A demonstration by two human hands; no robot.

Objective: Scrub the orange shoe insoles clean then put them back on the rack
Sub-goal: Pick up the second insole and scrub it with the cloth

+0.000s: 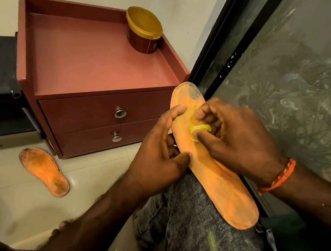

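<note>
Now left hand (160, 154) gripping insole (217, 173) edge, right hand (233, 134) pinching yellow scrubber (201, 128)

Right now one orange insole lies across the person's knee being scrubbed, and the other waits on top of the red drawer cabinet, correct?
Not quite. The head view shows the other insole lying on the floor left of the red drawer cabinet, not on top. The scrubbed insole does lie across the knee.

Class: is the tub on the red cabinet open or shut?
Shut: the tub has its yellow lid seated on top.
</note>
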